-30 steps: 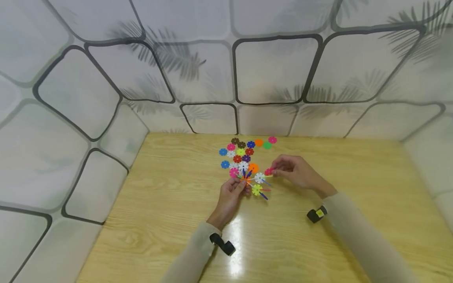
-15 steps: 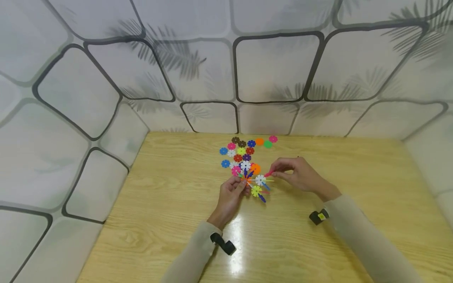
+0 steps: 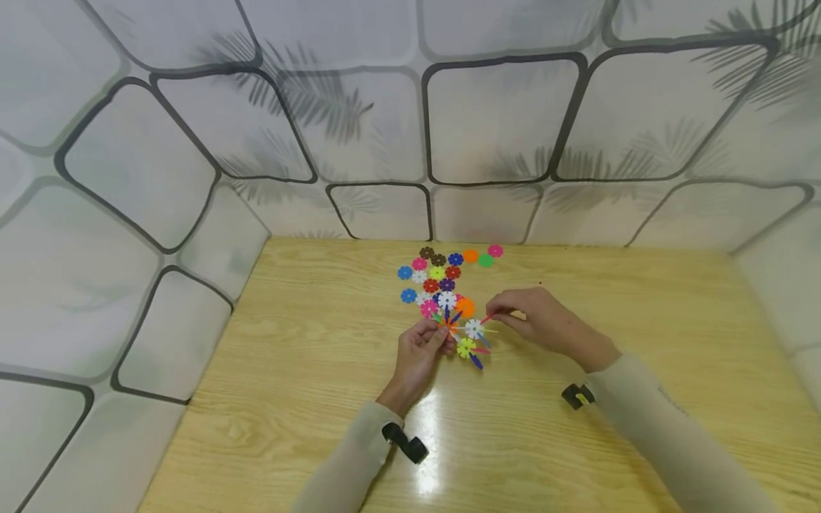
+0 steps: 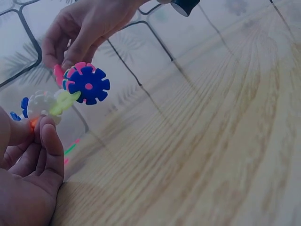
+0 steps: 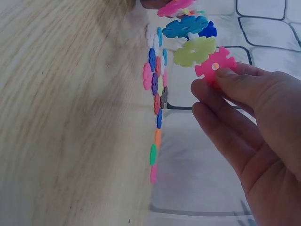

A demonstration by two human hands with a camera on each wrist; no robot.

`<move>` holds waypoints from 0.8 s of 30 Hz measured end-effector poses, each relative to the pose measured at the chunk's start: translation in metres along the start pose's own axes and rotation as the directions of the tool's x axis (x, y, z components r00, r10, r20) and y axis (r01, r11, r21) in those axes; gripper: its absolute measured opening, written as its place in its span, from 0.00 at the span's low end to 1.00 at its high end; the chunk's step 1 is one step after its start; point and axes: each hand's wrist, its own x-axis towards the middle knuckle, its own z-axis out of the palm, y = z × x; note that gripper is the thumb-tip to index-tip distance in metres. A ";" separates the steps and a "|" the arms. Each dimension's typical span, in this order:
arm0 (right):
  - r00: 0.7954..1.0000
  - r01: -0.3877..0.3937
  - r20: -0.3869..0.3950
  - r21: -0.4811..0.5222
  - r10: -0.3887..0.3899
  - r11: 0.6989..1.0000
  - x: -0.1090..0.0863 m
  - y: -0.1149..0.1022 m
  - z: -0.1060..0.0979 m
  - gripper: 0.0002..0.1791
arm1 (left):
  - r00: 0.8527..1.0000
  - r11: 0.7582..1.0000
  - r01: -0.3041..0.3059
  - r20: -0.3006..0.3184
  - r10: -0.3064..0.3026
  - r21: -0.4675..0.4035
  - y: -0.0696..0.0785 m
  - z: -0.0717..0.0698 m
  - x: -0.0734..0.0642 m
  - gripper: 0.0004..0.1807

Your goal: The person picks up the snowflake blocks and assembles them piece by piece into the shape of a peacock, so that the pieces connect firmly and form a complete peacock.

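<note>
My left hand (image 3: 418, 356) pinches the orange centre of a cluster of joined plastic snowflake discs, held above the table. Out from that centre spread white, blue and green discs; on its right side sit a white disc (image 3: 474, 328) and a yellow-green disc (image 3: 466, 348), with more discs slotted into them edge-on. Between thumb and index finger my right hand (image 3: 539, 318) pinches a pink snowflake disc (image 5: 215, 67), its edge right at the white disc. In the right wrist view the pink disc overlaps a yellow-green disc (image 5: 194, 52), and a blue disc (image 5: 185, 27) lies beyond.
Loose snowflake discs in several colours lie flat behind the hands, among them a brown disc (image 3: 427, 253), a green disc (image 3: 485, 261) and a light blue disc (image 3: 405, 272). The wooden table (image 3: 288, 342) meets a patterned wall (image 3: 503, 128) at the back.
My right hand has turned the pink disc from nearly face-on to edge-on, and brought it against the cluster's white disc. The cluster has shifted slightly right in the left hand's grip.
</note>
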 end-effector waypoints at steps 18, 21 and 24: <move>0.998 -0.022 -0.055 0.064 0.026 0.998 -0.005 0.001 0.014 0.12 | 0.999 0.999 -0.038 -0.032 0.038 -0.005 -0.001 0.002 -0.001 0.12; 0.995 -0.004 -0.097 0.050 0.009 0.999 -0.004 0.000 0.019 0.12 | 0.997 0.999 -0.045 -0.061 0.044 -0.020 -0.002 0.002 -0.002 0.11; 0.990 0.002 -0.140 0.049 0.005 0.999 -0.003 -0.001 0.023 0.11 | 0.996 0.998 -0.051 -0.077 0.048 -0.027 -0.002 0.003 -0.002 0.11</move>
